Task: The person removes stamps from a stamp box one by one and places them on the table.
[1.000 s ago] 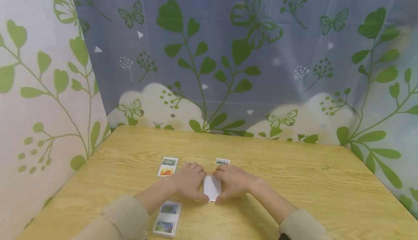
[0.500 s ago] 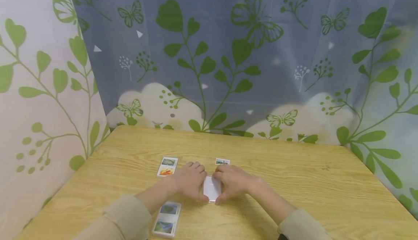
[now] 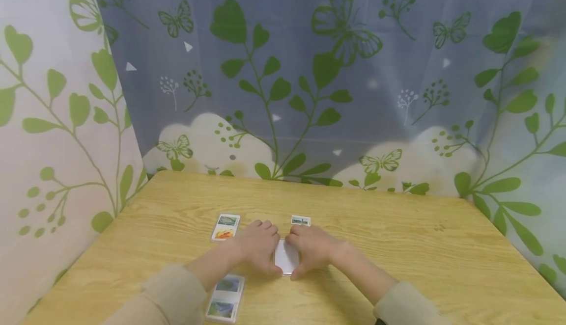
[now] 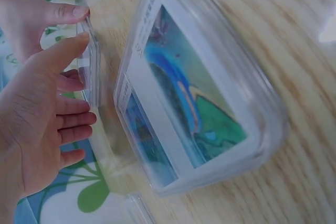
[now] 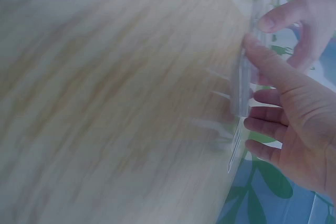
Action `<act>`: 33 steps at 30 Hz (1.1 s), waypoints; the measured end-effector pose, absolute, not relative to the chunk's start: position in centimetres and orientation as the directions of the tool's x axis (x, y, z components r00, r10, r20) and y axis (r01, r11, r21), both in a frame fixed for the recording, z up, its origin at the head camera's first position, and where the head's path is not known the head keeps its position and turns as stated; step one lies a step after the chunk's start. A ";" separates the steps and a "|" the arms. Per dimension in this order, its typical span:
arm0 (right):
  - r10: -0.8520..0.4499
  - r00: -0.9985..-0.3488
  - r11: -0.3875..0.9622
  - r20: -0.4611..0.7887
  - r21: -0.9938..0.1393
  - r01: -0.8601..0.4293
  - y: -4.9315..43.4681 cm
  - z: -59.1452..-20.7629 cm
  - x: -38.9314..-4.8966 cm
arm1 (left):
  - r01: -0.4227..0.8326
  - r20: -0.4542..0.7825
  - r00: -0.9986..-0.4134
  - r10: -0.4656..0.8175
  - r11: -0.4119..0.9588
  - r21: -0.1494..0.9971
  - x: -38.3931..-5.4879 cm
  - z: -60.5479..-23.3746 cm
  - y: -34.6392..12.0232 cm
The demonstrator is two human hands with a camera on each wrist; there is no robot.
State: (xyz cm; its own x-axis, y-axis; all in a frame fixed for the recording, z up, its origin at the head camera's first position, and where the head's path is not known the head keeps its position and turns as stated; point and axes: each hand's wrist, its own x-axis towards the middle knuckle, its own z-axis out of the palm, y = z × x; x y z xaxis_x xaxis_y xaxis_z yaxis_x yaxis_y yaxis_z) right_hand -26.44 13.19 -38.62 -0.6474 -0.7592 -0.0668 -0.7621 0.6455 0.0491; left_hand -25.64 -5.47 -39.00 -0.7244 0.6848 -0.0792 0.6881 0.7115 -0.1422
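In the head view, a flat clear plastic case [image 3: 286,258] with a white face lies between the two hands. My left hand [image 3: 260,247] grips its left edge, thumb at the near corner and fingers toward the far one. On the opposite edge, my right hand [image 3: 313,249] holds it the same way. The left wrist view shows the thumb on the rim of this thin case [image 4: 93,72], the other fingers partly behind it. Seen from the right wrist, the case [image 5: 240,85] appears edge-on, and the lower fingers stick out loosely beside it.
Left of the hands, a clear case with two pictures [image 3: 226,228] lies farther back. A similar picture case [image 3: 226,298] lies nearer, partly beside the left forearm. Just beyond the right hand is a small picture card [image 3: 300,220]. A patterned curtain [image 3: 283,94] hangs behind the wooden table [image 3: 398,236].
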 end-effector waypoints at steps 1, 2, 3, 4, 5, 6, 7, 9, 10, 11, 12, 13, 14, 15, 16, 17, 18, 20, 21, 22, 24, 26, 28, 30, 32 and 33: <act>-0.758 -0.649 0.647 -0.069 0.047 -0.761 13.2 -38.6 -26.4 | 0.686 -0.082 -0.727 0.682 0.714 -0.143 -25.6 -38.9 -5.4; -0.757 -0.650 0.648 -0.070 0.046 -0.760 13.2 -38.6 -26.4 | 0.684 -0.084 -0.729 0.680 0.715 -0.145 -25.6 -38.9 -5.4; -0.756 -0.651 0.649 -0.069 0.052 -0.759 13.2 -38.6 -26.4 | 0.682 -0.084 -0.731 0.678 0.717 -0.146 -25.7 -38.9 -5.4; -0.755 -0.652 0.650 -0.068 0.058 -0.758 13.1 -38.5 -26.4 | 0.680 -0.084 -0.733 0.675 0.719 -0.144 -25.7 -38.8 -5.3; -0.754 -0.653 0.650 -0.068 0.064 -0.757 13.1 -38.5 -26.5 | 0.679 -0.081 -0.734 0.675 0.720 -0.144 -25.7 -38.7 -5.3; -0.753 -0.654 0.650 -0.067 0.071 -0.756 13.0 -38.5 -26.5 | 0.679 -0.079 -0.734 0.675 0.721 -0.142 -25.7 -38.7 -5.3; -0.754 -0.653 0.648 -0.066 0.081 -0.757 13.0 -38.4 -26.6 | 0.678 -0.077 -0.734 0.675 0.721 -0.141 -25.8 -38.6 -5.3; -0.755 -0.653 0.647 -0.066 0.091 -0.757 12.9 -38.4 -26.7 | 0.678 -0.073 -0.733 0.676 0.721 -0.139 -25.8 -38.5 -5.3; -0.756 -0.651 0.645 -0.067 0.090 -0.758 12.9 -38.4 -26.7 | 0.678 -0.074 -0.734 0.675 0.722 -0.139 -25.8 -38.5 -5.2; -0.755 -0.653 0.647 -0.068 0.089 -0.757 12.9 -38.4 -26.8 | 0.677 -0.076 -0.735 0.674 0.722 -0.141 -25.8 -38.5 -5.2; -0.753 -0.655 0.649 -0.070 0.085 -0.756 12.9 -38.5 -26.8 | 0.676 -0.080 -0.736 0.672 0.723 -0.141 -25.8 -38.4 -5.2; -0.752 -0.655 0.650 -0.070 0.081 -0.755 12.9 -38.5 -26.8 | 0.673 -0.084 -0.738 0.669 0.725 -0.143 -25.8 -38.4 -5.2; -0.752 -0.656 0.651 -0.072 0.076 -0.755 12.9 -38.5 -26.8 | 0.671 -0.089 -0.741 0.666 0.727 -0.147 -25.8 -38.4 -5.2; -0.751 -0.656 0.652 -0.072 0.074 -0.755 12.9 -38.5 -26.9 | 0.670 -0.091 -0.742 0.664 0.728 -0.147 -25.9 -38.3 -5.3; -0.751 -0.656 0.653 -0.072 0.070 -0.754 12.9 -38.5 -26.9 | 0.668 -0.094 -0.744 0.662 0.730 -0.148 -25.9 -38.3 -5.3; -0.750 -0.657 0.654 -0.072 0.070 -0.753 12.9 -38.5 -26.9 | 0.666 -0.095 -0.745 0.660 0.731 -0.149 -25.9 -38.3 -5.3; -0.751 -0.656 0.652 -0.071 0.071 -0.755 12.9 -38.5 -27.0 | 0.665 -0.095 -0.746 0.659 0.732 -0.148 -26.0 -38.3 -5.3; -0.751 -0.656 0.654 -0.068 0.056 -0.755 12.9 -38.6 -26.9 | 0.664 -0.090 -0.747 0.658 0.734 -0.141 -26.1 -38.4 -5.3; -0.751 -0.657 0.656 -0.066 0.039 -0.753 13.0 -38.6 -26.9 | 0.663 -0.088 -0.748 0.658 0.737 -0.133 -26.1 -38.5 -5.3; -0.750 -0.658 0.659 -0.066 0.020 -0.752 13.0 -38.7 -26.9 | 0.662 -0.089 -0.750 0.656 0.739 -0.124 -26.1 -38.6 -5.3; -0.746 -0.662 0.665 -0.067 -0.026 -0.746 13.3 -38.8 -26.8 | 0.661 -0.086 -0.750 0.656 0.743 -0.103 -26.2 -38.9 -5.5; -0.737 -0.673 0.676 -0.072 -0.088 -0.731 13.7 -38.9 -26.7 | 0.657 -0.080 -0.754 0.652 0.751 -0.062 -26.3 -39.4 -5.9; -0.728 -0.682 0.684 -0.066 -0.131 -0.717 14.1 -39.0 -26.8 | 0.647 -0.064 -0.761 0.645 0.762 -0.016 -26.4 -39.7 -6.5; -0.718 -0.695 0.690 -0.041 -0.168 -0.704 14.6 -38.8 -27.0 | 0.632 -0.039 -0.773 0.633 0.774 0.044 -26.6 -39.5 -7.2; -0.712 -0.702 0.691 -0.002 -0.181 -0.700 15.0 -38.4 -27.3 | 0.605 -0.012 -0.793 0.609 0.789 0.108 -26.9 -38.8 -7.9; -0.706 -0.708 0.695 0.014 -0.180 -0.696 15.1 -38.2 -27.5 | 0.589 0.004 -0.804 0.594 0.796 0.138 -27.1 -38.3 -8.3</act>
